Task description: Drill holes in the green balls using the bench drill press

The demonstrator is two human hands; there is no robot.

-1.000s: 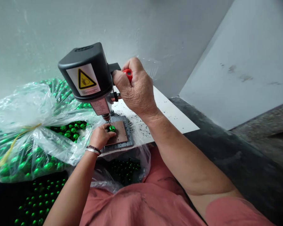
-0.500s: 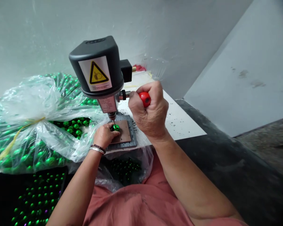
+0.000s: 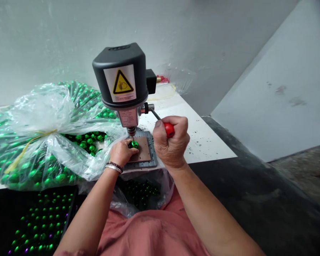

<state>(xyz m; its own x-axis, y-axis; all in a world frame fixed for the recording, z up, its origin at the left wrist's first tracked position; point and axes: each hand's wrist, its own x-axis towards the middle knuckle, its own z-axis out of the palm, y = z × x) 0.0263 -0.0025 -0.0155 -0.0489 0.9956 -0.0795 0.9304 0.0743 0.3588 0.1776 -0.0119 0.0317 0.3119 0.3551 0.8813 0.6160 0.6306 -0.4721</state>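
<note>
My left hand (image 3: pixel 122 153) grips a shiny green ball (image 3: pixel 134 144) between thumb and fingers, on a brown board (image 3: pixel 142 151) over the grey base (image 3: pixel 153 163) of a small drill press (image 3: pixel 120 78). The thin drill bit (image 3: pixel 133 138) comes down onto the top of the ball; how deep it sits I cannot tell. My right hand (image 3: pixel 172 142) is wrapped round the red knob (image 3: pixel 169 130) of the press's lever (image 3: pixel 155 114), which slopes down toward me. Dark shavings are scattered around the base.
A tied clear plastic bag (image 3: pixel 42 124) full of green balls lies on the white table (image 3: pixel 202 142) at left. Below it is a black tray (image 3: pixel 72 213) with rows of green balls. An open plastic bag (image 3: pixel 166 185) of dark green balls hangs at my lap.
My right hand has moved down with the red knob, and the lever now slopes downward. My left hand still holds the ball under the bit. The whole view has shifted slightly.
</note>
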